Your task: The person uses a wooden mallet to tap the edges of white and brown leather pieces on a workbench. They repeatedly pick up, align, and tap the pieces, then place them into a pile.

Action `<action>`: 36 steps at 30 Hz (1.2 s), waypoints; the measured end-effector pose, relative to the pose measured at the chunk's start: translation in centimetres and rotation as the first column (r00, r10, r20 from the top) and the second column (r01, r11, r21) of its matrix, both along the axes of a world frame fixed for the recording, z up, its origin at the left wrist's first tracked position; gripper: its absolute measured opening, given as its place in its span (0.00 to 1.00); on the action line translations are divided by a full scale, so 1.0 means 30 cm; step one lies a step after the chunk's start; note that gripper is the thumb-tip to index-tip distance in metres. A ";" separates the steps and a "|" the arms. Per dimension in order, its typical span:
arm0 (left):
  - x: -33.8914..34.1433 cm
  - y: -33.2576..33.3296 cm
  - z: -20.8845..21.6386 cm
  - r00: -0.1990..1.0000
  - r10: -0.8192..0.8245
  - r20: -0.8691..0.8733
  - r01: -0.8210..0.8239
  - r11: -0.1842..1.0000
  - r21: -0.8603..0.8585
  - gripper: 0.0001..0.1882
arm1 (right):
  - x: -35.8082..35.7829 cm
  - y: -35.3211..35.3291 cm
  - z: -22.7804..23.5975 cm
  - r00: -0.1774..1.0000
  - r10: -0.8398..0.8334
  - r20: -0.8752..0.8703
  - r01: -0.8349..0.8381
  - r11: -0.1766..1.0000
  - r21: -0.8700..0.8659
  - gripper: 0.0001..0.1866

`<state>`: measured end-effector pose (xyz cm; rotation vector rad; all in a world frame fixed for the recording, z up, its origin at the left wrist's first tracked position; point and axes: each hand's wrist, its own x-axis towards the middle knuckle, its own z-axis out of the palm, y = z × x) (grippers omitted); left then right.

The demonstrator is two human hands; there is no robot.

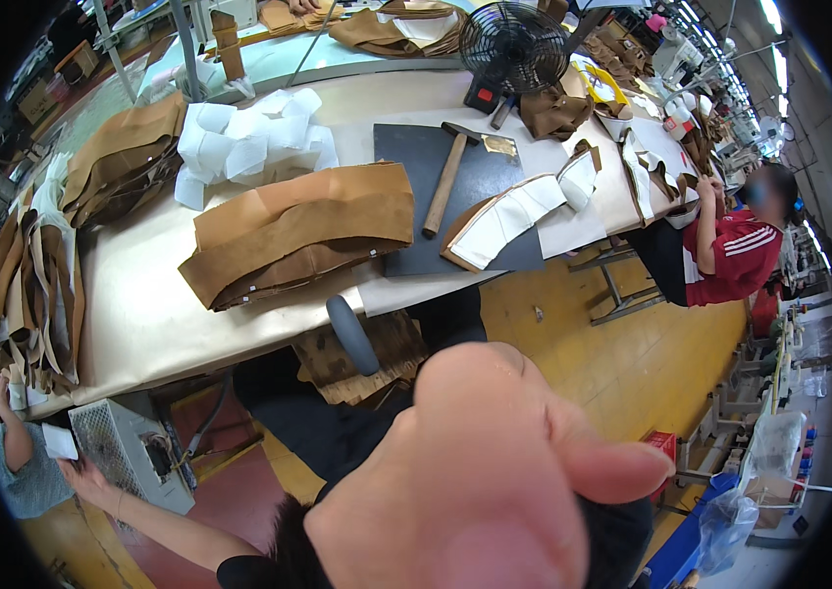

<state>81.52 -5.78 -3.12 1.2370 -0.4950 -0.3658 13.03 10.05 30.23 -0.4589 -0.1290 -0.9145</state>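
Note:
Very large and blurred, my right hand (475, 461) is raised close to the camera. Its thumb stands apart to the right and one finger points toward me; the other fingertips are hidden, and I see nothing held. Stretched far to the left, my left hand (87, 481) grips a small flat white rectangular thing with a dark edge (60, 442); I cannot make out its kind. On the table, a stack of brown leather pieces (308, 231) lies at the near edge. To its right are a wooden-handled hammer (448, 182) and a white-lined leather piece (509, 218) on a dark board (401, 147).
Behind lie white pieces (254, 137), more leather stacks (127, 157) and a black fan (512, 47). A white mesh-sided box (112, 442) stands under the table's left end. A person in red (740, 255) works at the right; another in teal (28, 481) is at far left.

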 end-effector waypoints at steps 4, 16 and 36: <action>-0.328 -0.095 0.071 0.689 -0.548 -0.475 0.394 0.833 -0.388 0.19 | -0.018 0.003 -0.001 0.981 -0.106 0.162 0.137 0.971 -0.196 0.62; -1.967 0.126 0.344 -0.471 -0.567 -0.676 0.780 0.090 -0.619 0.25 | -0.356 0.061 -0.297 0.151 -0.949 -0.276 0.594 0.311 -0.742 0.19; -2.745 0.289 0.239 -0.423 -0.523 -0.740 0.895 -0.371 -0.250 0.22 | -0.886 0.269 -0.795 -0.412 -0.607 -0.679 0.903 -0.173 -0.393 0.13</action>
